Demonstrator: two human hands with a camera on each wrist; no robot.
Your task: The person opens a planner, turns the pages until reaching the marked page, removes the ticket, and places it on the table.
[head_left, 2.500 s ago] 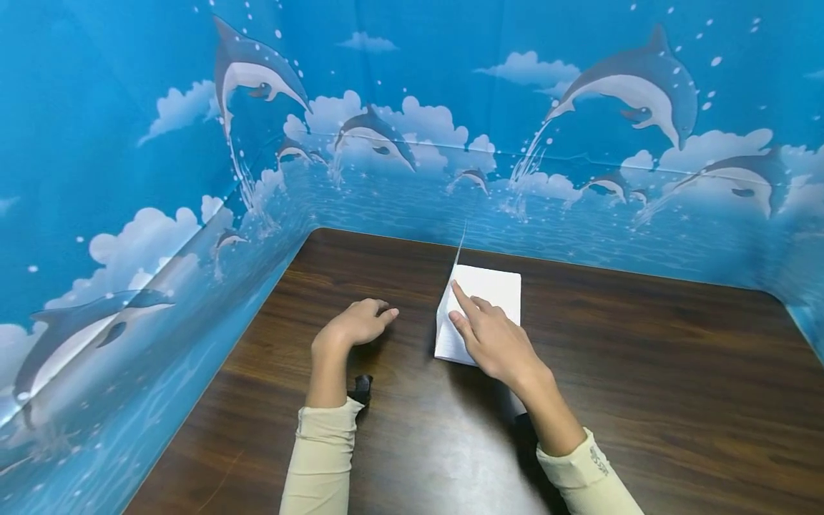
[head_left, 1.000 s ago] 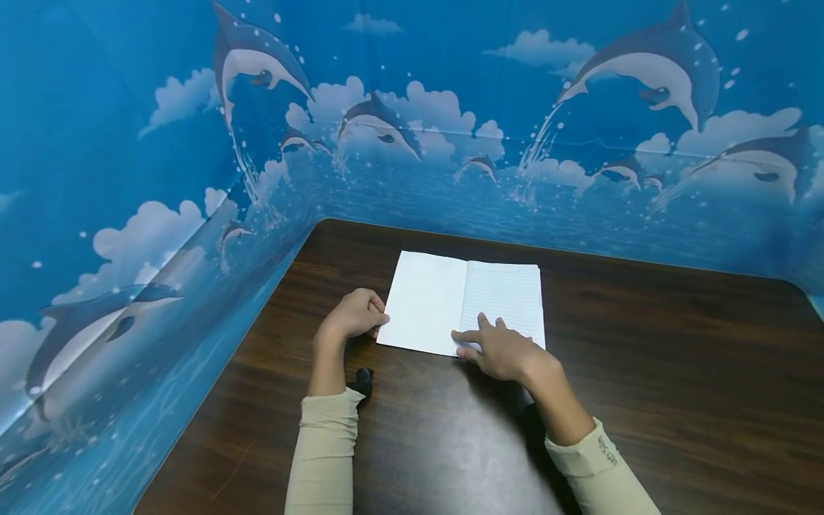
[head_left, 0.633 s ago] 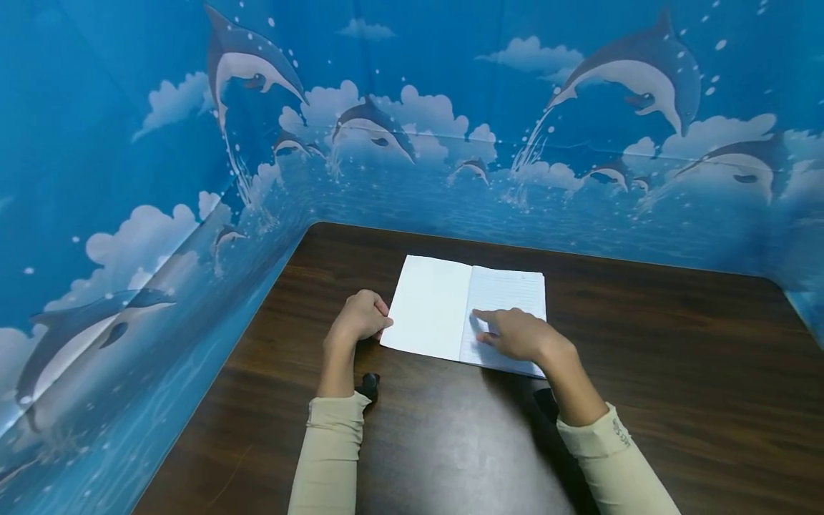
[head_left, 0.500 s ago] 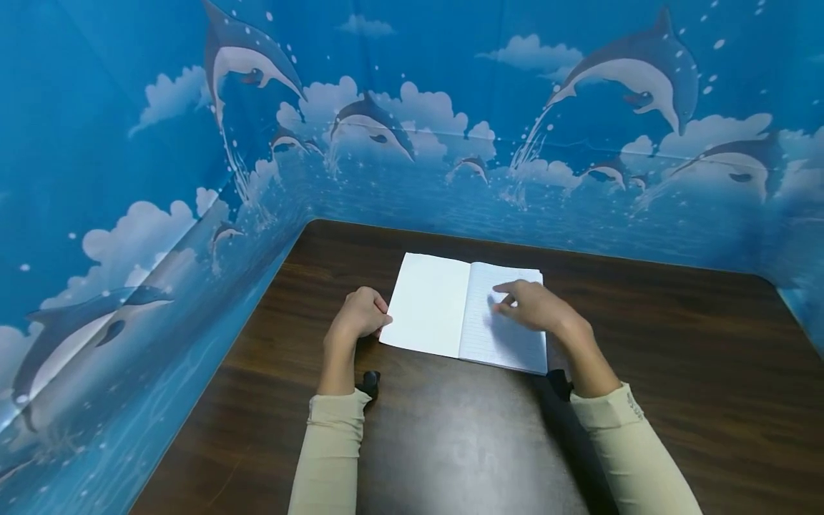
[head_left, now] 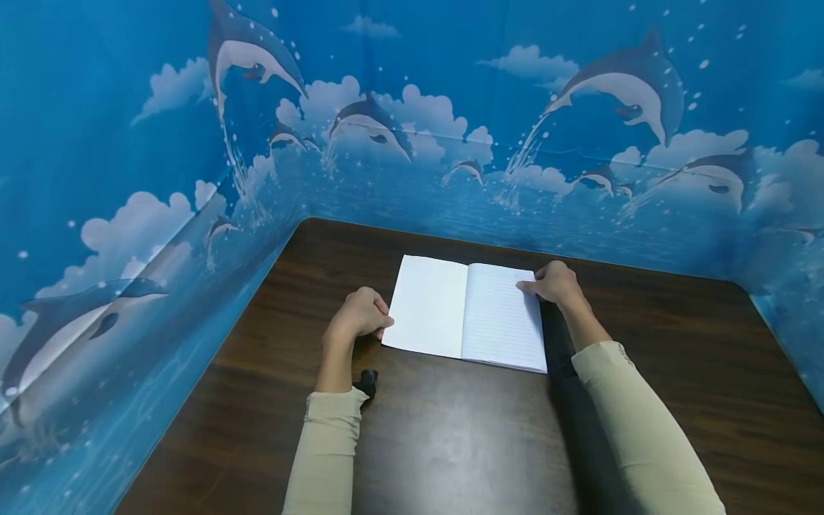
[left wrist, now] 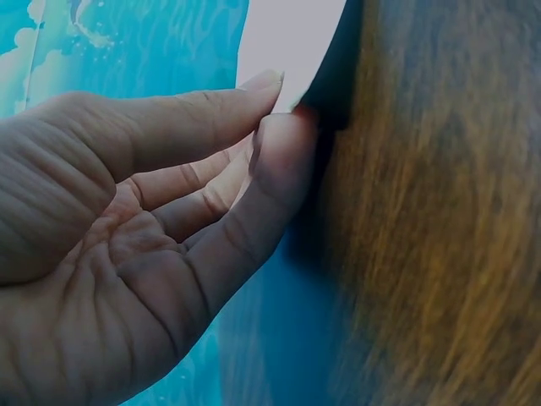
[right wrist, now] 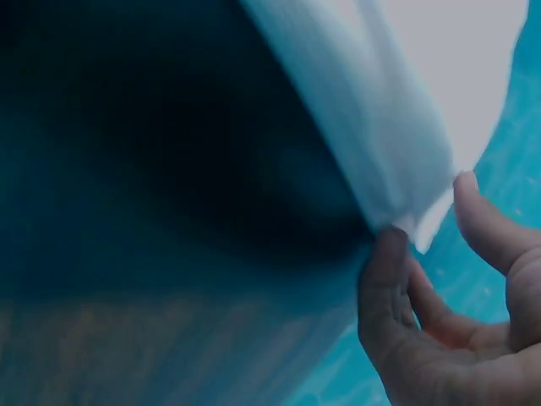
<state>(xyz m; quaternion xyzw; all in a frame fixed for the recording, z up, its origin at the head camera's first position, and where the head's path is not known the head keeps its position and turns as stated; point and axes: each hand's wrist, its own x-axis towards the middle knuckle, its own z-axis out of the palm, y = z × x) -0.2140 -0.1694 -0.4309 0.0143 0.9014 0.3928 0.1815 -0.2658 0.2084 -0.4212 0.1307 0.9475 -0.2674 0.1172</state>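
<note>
An open notebook (head_left: 428, 304) lies on the brown table in the head view, a blank white page on its left and a lined page (head_left: 502, 325) on its right. My left hand (head_left: 357, 315) pinches the left edge between thumb and forefinger; the left wrist view shows the white sheet (left wrist: 287, 42) caught between those fingertips. At the upper right corner is my right hand (head_left: 555, 282), thumb on the lined page and other fingers past the edge. In the right wrist view, the right hand (right wrist: 473, 364) holds the notebook's corner (right wrist: 406, 211) between thumb and fingers.
The wood-grain table (head_left: 444, 436) spreads around the notebook. A blue curtain with dolphins (head_left: 399, 186) borders its back and left sides. Black straps (head_left: 368, 383) show at the wrists.
The notebook was opened, its left side coming down flat. My left hand took hold of the left edge. My right hand slid off the lined page to the upper right corner and gripped it.
</note>
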